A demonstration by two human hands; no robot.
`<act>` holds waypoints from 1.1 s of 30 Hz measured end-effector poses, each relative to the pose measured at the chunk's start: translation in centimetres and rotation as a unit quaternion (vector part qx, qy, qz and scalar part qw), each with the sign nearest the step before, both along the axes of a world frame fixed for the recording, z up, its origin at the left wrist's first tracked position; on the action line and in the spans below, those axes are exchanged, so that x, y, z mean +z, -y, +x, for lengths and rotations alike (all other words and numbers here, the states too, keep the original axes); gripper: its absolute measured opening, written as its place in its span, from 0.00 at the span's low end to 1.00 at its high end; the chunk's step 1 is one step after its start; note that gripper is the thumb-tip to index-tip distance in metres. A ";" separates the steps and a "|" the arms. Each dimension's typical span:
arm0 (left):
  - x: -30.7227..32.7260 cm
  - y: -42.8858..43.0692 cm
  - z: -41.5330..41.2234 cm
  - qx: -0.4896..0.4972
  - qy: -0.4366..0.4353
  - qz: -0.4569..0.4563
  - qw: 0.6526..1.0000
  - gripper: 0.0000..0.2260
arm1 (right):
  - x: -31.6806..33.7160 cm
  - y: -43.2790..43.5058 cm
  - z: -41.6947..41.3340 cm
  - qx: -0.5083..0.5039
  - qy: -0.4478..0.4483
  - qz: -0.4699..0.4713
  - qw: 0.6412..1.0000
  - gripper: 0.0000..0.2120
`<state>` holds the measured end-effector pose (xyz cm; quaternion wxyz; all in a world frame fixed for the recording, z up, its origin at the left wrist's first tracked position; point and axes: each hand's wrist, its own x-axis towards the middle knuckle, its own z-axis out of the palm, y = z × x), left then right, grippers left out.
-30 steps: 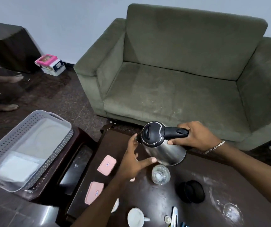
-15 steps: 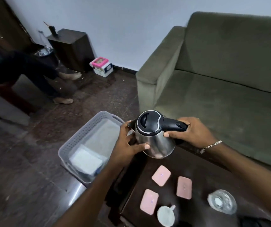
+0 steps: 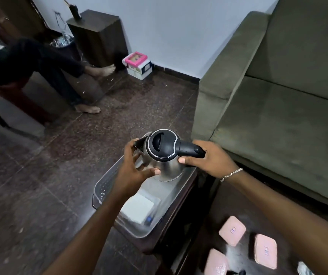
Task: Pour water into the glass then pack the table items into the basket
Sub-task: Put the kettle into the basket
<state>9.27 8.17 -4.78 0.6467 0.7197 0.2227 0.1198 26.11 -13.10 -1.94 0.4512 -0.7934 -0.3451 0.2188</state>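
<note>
A steel kettle (image 3: 164, 155) with a black lid is held over the far end of the grey perforated basket (image 3: 101, 188). My right hand (image 3: 208, 158) grips its black handle. My left hand (image 3: 134, 169) cups the kettle's body below the spout. White folded items (image 3: 138, 210) lie in the basket's near end. Three pink lidded containers (image 3: 232, 231) sit on the dark table (image 3: 224, 203) at lower right. The rim of a glass (image 3: 303, 269) shows at the bottom edge.
The basket rests on a low dark stool (image 3: 181, 213) left of the table. A green sofa (image 3: 278, 96) fills the right. A seated person's legs (image 3: 60, 76) reach across the floor at left. A pink and white box (image 3: 137, 65) stands by the wall.
Both hands have carried the kettle left from above the table to above the basket. My view has swung left, so the glass and the cup have slid toward the bottom right edge.
</note>
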 end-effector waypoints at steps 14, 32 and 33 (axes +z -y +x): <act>-5.4 -2.4 0.2 -0.011 -0.014 -0.011 1.000 0.42 | -3.5 -2.1 0.7 0.018 0.028 -0.047 0.998 0.16; -11.8 -3.0 -5.1 -0.243 -0.417 0.364 0.796 0.69 | -5.2 -1.4 1.8 -0.002 0.121 -0.059 0.991 0.21; -11.8 -3.1 -5.4 -0.249 -0.427 0.356 0.793 0.69 | -5.2 -1.3 1.7 0.000 0.119 -0.060 0.991 0.21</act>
